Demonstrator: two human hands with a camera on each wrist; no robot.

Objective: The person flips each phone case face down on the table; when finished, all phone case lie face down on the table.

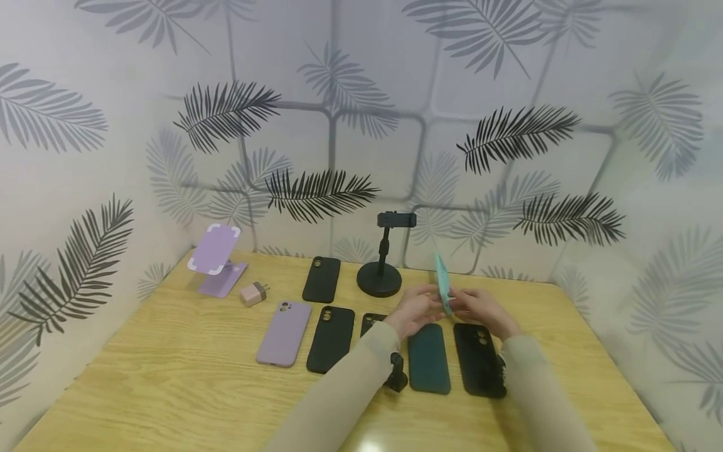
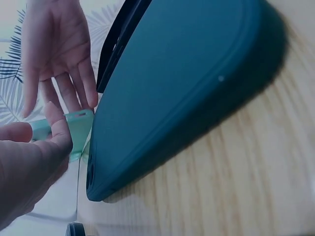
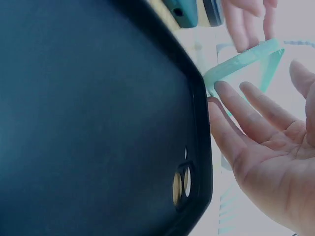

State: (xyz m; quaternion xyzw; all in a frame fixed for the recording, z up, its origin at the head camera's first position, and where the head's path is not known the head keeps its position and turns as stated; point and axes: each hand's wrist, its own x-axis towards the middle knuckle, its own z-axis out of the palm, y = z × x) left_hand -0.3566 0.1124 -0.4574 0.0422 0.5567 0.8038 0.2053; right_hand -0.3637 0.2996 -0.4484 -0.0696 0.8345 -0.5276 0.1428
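A mint-green phone case [image 1: 442, 285] stands on edge between my two hands, toward the back right of the table. My left hand [image 1: 417, 307] holds it from the left, thumb and fingers at its lower part. My right hand [image 1: 480, 309] is on the other side; in the right wrist view its fingers [image 3: 251, 118] reach out nearly straight to the mint case [image 3: 246, 61], thumb apart. Under my wrists lie a dark teal phone case [image 1: 429, 361] and, to its right, a black phone case [image 1: 474, 358] with camera holes.
Left of my forearms lie a lilac phone case [image 1: 285, 333] and black ones [image 1: 331, 339], [image 1: 322, 279]; another black case [image 1: 369, 320] is partly hidden by my left arm. A black phone stand [image 1: 380, 279], lilac stand [image 1: 223, 279] and pink charger plug [image 1: 252, 294] stand behind, near the patterned wall.
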